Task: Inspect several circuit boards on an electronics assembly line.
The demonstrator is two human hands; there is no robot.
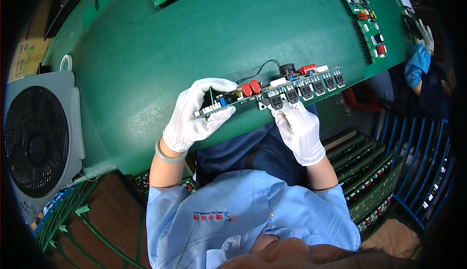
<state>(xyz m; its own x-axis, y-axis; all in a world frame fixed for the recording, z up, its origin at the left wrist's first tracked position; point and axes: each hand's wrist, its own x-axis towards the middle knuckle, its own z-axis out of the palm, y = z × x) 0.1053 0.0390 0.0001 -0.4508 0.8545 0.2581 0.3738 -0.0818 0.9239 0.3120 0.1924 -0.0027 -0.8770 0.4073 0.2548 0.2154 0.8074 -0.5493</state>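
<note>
Here, the left hand (187, 118) is gripping the left end of a circuit board (262, 93) between thumb and fingers, and the board is hanging over the near side of the green counter (194, 40). The right hand (301, 130), fingers bunched narrow, is touching the row of black parts (305, 92) along the board; whether it is pinching one, I cannot tell. A black wire (265, 65) is arching behind, and a fan (36, 140) is standing at left.

One fan (39, 140), one held circuit board (265, 93), two red discs (247, 90) and six black transistors (305, 92) show.
</note>
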